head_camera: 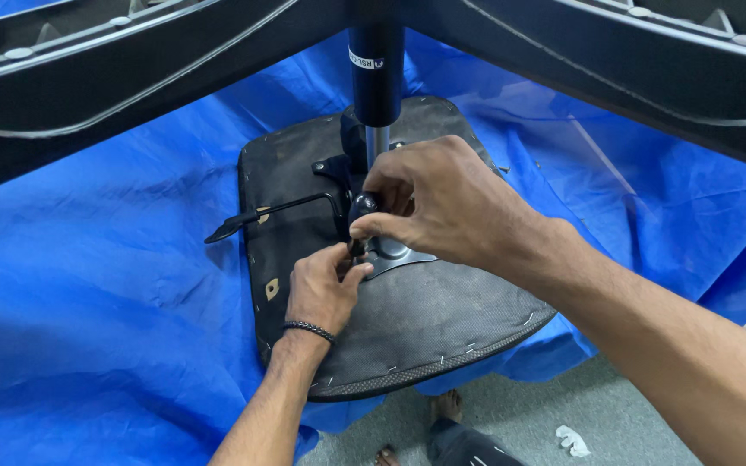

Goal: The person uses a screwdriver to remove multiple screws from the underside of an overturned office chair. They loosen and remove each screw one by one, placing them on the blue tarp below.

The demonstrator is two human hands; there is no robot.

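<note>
Black and rounded, a small knob (363,205) sits on the metal mechanism (390,252) bolted under an upturned office chair seat (425,319). The right hand (442,203) pinches this knob between thumb and fingertips. The left hand (319,289), wearing a braided dark wristband (308,329), is curled just beneath it, fingers closed on something at the mechanism's edge; what they hold is hidden behind the thumb. The seat's underside is dusty black fabric, stapled along a rough woven rim, with small tears showing pale padding. A thin black lever (269,213) with a flat paddle end juts out to the left. A glossy black gas cylinder (376,73) rises from a shiny steel shaft, and the ribbed plastic legs of the chair base (114,78) spread across the top, cut off by the frame. The seat lies on a tabletop draped in crinkled blue tarpaulin (88,302). Below is grey floor (554,406), a crumpled white scrap (573,440) and bare toes (449,404).
</note>
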